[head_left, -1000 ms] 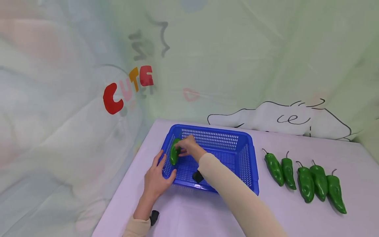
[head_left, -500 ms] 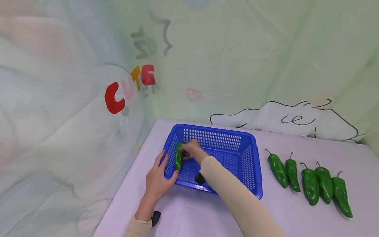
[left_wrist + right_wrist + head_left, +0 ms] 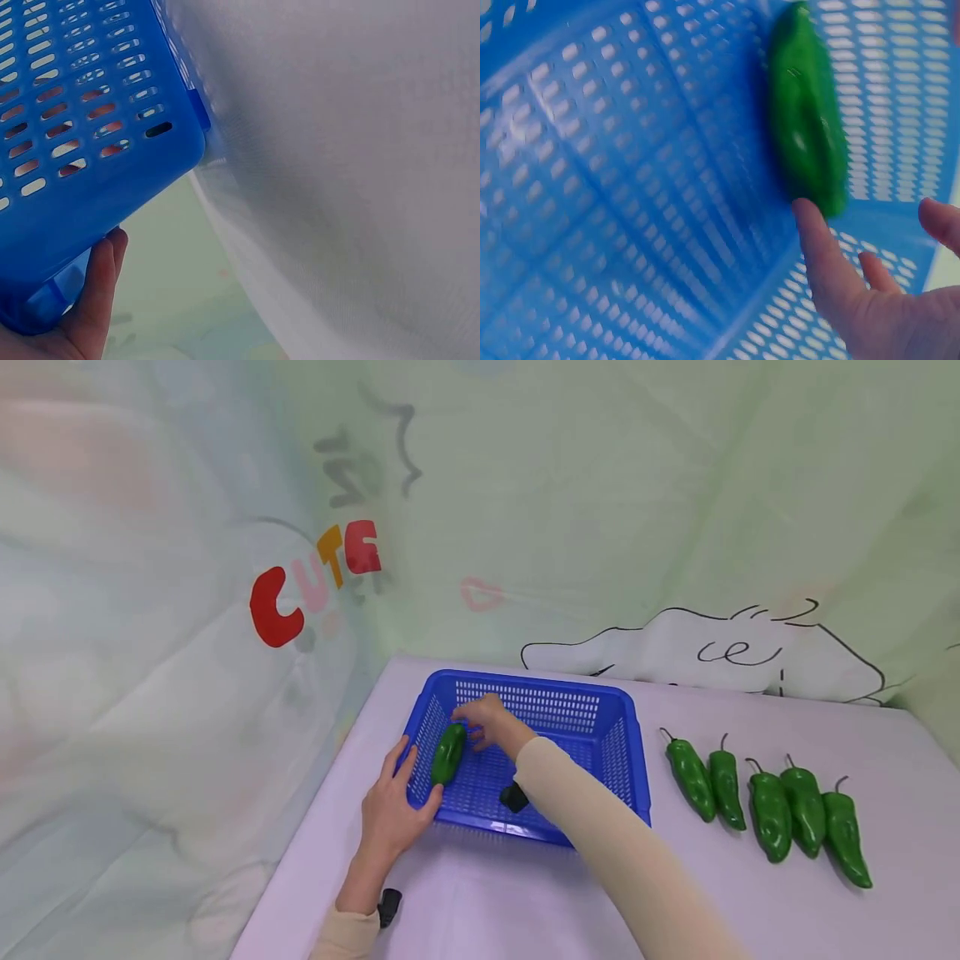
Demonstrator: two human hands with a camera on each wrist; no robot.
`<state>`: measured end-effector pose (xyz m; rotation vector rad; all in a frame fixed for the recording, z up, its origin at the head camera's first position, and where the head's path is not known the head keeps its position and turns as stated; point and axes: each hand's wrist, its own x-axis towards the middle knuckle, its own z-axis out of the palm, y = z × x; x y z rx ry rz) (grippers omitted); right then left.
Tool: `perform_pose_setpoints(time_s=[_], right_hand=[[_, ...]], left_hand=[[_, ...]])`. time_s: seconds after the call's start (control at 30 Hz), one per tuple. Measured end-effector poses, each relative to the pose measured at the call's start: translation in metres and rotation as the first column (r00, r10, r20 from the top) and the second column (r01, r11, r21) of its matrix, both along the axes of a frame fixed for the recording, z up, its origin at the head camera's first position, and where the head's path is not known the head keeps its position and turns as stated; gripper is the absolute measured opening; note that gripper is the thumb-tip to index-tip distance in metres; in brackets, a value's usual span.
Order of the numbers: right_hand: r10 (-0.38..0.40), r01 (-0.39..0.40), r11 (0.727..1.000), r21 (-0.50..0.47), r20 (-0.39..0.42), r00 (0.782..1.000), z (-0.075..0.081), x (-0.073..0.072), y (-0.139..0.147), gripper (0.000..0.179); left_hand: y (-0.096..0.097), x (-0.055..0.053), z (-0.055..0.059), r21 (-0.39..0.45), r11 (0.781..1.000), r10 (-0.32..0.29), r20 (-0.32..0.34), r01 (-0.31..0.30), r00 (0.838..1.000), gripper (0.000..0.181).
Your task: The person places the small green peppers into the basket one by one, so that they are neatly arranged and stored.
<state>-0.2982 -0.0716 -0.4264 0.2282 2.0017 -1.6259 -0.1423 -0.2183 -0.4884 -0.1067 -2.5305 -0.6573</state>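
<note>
In the head view a green chili pepper (image 3: pixel 448 754) lies inside a blue perforated plastic basket (image 3: pixel 638 760), along its left wall. My right hand (image 3: pixel 487 722) is over the basket, beside the pepper's far end, with loosely bent fingers and nothing in its grasp. The right wrist view shows an index fingertip right at one end of the pepper (image 3: pixel 810 112). My left hand (image 3: pixel 393 802) rests at the basket's near left corner, fingers spread over the left rim and thumb at the front rim. The left wrist view shows part of this hand (image 3: pixel 90 300) against the basket rim (image 3: pixel 45 232).
Several more green chili peppers (image 3: pixel 770 814) lie in a row on the white-covered table (image 3: pixel 510 902), right of the basket. A printed fabric curtain (image 3: pixel 600 510) hangs behind and along the left side of the table.
My right hand has set the pepper down along the basket's left wall and let go of it, its fingers moving off the pepper. My left hand stays at the corner.
</note>
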Motion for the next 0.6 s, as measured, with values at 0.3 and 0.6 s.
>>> perform_pose_setpoints(time_s=[0.3,0.6], right_hand=[[0.133,-0.099,0.952,-0.29,0.099,0.986,0.034,-0.008,0.043,0.05],[0.229,-0.19,0.894,-0.405,0.05,0.972,0.058,-0.016,0.129,0.059]], left_hand=[[-0.001,0.003,-0.001,0.017,1.0,0.013,0.038,-0.014,0.999,0.071],[0.002,0.003,0.002,0.03,1.0,0.006,0.05,-0.007,0.999,0.072]])
